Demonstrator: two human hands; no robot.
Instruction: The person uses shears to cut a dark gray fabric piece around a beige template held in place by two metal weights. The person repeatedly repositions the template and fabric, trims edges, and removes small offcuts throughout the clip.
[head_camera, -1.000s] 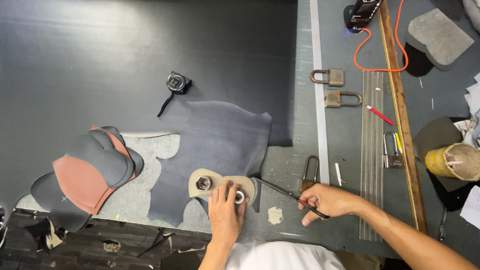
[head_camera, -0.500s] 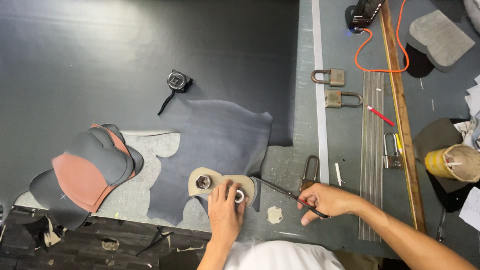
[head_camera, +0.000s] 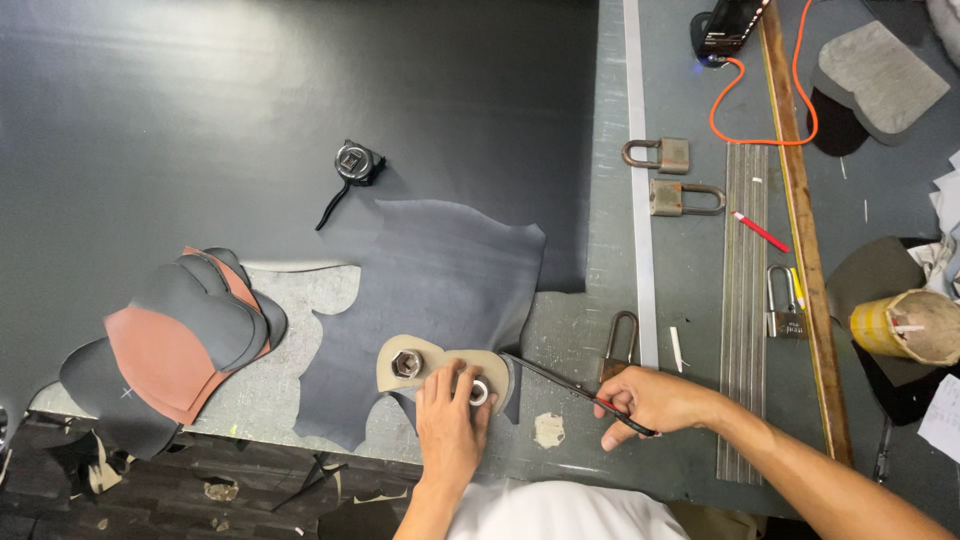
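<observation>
Leather (head_camera: 440, 290), template (head_camera: 440, 362) and both hands unmoved since before.

Three padlocks (head_camera: 661, 154) lie on the grey tabletop (head_camera: 690, 420) beside a red pencil (head_camera: 760, 231), an orange cable (head_camera: 760, 135), a tape measure (head_camera: 357, 163) and stacked leather cutouts (head_camera: 175, 345).

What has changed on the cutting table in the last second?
Nothing visibly moved. The left hand still presses the tan pattern piece on the dark leather sheet, and the right hand still holds the thin blade tool at the pattern's edge. The padlocks and the stack of cut pieces lie as before.
</observation>
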